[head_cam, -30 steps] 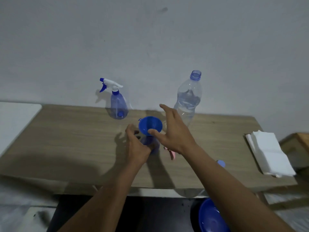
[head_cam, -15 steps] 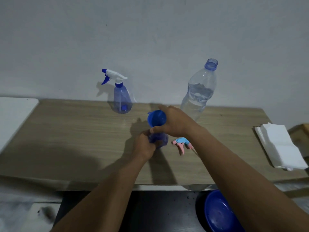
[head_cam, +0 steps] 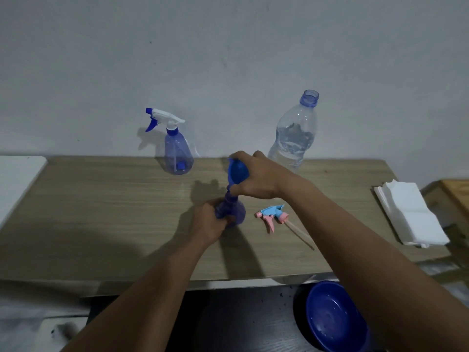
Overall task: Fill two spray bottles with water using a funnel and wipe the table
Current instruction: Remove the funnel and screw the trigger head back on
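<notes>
An open purple spray bottle point(head_cam: 234, 212) stands mid-table on the wooden table point(head_cam: 101, 212). My left hand point(head_cam: 209, 222) grips its body. My right hand point(head_cam: 256, 177) holds the blue funnel point(head_cam: 237, 171) tilted at the bottle's neck. The bottle's pink and blue spray head point(head_cam: 272, 215) lies on the table just to the right. A second spray bottle point(head_cam: 175, 151) with a white and blue head stands at the back by the wall. A clear water bottle point(head_cam: 295, 133), uncapped and partly full, stands at the back right.
A stack of white paper napkins point(head_cam: 411, 214) lies at the table's right end. A blue bowl point(head_cam: 332, 316) sits below the table's front edge on a dark surface. A white surface point(head_cam: 15, 179) adjoins the table's left end.
My right hand closed around the funnel and tilted it at the bottle's neck. My left hand slid down to the bottle's body. The spray head came into view beside it.
</notes>
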A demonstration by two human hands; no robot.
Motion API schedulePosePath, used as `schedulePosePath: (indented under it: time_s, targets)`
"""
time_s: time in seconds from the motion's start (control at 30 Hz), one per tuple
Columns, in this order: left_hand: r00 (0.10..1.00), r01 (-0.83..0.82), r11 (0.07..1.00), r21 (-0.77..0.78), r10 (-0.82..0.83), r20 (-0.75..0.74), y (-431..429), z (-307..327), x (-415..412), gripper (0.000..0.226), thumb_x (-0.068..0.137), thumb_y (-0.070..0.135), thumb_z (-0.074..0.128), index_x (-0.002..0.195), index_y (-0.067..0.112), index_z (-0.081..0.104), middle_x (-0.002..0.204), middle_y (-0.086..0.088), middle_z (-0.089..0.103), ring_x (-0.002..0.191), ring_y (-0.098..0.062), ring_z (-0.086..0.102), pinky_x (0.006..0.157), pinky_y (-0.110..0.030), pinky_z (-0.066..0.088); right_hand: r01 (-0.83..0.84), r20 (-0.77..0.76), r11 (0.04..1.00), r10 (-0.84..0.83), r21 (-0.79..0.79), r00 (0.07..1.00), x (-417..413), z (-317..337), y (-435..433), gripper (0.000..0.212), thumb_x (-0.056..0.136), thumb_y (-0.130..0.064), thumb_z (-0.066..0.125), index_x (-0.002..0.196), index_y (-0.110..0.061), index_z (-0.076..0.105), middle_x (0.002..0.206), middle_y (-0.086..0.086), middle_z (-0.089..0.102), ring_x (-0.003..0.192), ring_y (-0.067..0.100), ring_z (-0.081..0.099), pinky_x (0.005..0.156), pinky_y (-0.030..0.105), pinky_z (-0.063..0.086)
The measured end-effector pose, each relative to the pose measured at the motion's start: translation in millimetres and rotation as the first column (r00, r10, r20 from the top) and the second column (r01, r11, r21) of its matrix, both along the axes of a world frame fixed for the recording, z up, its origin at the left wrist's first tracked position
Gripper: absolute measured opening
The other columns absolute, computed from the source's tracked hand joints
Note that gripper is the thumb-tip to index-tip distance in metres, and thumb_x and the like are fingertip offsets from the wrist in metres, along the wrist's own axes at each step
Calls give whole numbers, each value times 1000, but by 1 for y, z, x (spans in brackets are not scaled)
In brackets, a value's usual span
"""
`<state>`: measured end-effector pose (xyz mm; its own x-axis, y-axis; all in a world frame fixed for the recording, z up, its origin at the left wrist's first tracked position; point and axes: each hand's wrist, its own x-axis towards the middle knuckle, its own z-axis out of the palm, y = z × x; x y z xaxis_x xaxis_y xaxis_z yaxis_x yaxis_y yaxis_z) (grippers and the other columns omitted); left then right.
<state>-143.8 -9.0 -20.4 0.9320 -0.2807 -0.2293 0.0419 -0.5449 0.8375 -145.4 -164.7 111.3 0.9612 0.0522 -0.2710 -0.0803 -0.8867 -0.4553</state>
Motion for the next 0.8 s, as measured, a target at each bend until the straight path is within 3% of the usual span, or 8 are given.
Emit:
schedulePosePath:
  time_s: [0.13, 0.2, 0.23, 0.37, 0.43, 0.53, 0.8]
  targets:
    - [999, 19, 999, 31, -20, 36, 9, 2, -1, 38, 76, 18, 79, 112, 23, 69, 94, 1, 74, 89, -19, 67, 78, -32, 52, 81, -29, 976, -77, 201, 997, -2, 2, -8, 63, 71, -28, 79, 118, -23, 38, 106, 0, 54, 90, 18, 59, 63, 27, 46]
    - [998, 31, 997, 64, -34, 56, 13, 1, -2, 41, 75, 26, 79, 114, 23, 68, 97, 1, 74, 91, -20, 68, 80, -35, 53, 126, -23, 930, -126, 345, 992, -2, -1, -12, 57, 73, -16, 76, 114, -19, 37, 83, -12, 68, 84, 14, 65, 64, 27, 49]
    - [998, 22, 998, 52, -24, 52, 15, -1, -2, 44, 73, 30, 80, 115, 23, 68, 99, 1, 74, 92, -21, 68, 82, -37, 54, 146, -3, 911, -157, 386, 988, -2, -4, -13, 58, 73, -14, 77, 116, -18, 38, 82, -12, 69, 81, 12, 64, 64, 27, 49]
    - [999, -23, 1000, 10, 23, 45, 20, -3, -5, 43, 77, 20, 81, 118, 18, 68, 106, 0, 70, 97, -21, 64, 87, -33, 49, 201, 165, 902, -280, 381, 946, 2, -25, -13, 66, 70, -24, 82, 126, -24, 49, 116, 1, 57, 100, 14, 55, 71, 24, 43]
    - [998, -27, 1000, -5, 27, 48, 21, -6, -5, 43, 78, 16, 80, 119, 16, 67, 105, 0, 68, 98, -20, 62, 83, -29, 45, 242, 183, 873, -345, 424, 921, 7, -44, -11, 62, 69, -24, 84, 122, -21, 52, 117, 2, 55, 93, 5, 55, 67, 16, 40]
    - [997, -32, 999, -5, 32, 67, 22, -10, -4, 40, 77, 17, 81, 115, 17, 68, 105, -1, 67, 96, -20, 62, 79, -27, 43, 300, 182, 841, -416, 450, 891, 16, -74, -10, 64, 66, -26, 87, 119, -21, 52, 122, 4, 49, 94, 7, 56, 71, 12, 40]
    - [996, -30, 1000, 10, 29, 88, 24, -8, -2, 46, 77, 17, 81, 120, 22, 66, 109, 1, 68, 95, -13, 62, 68, -2, 38, 333, 80, 893, -372, 302, 925, 27, -140, -10, 67, 76, -30, 83, 130, -16, 47, 117, -1, 56, 100, 18, 56, 80, 29, 44]
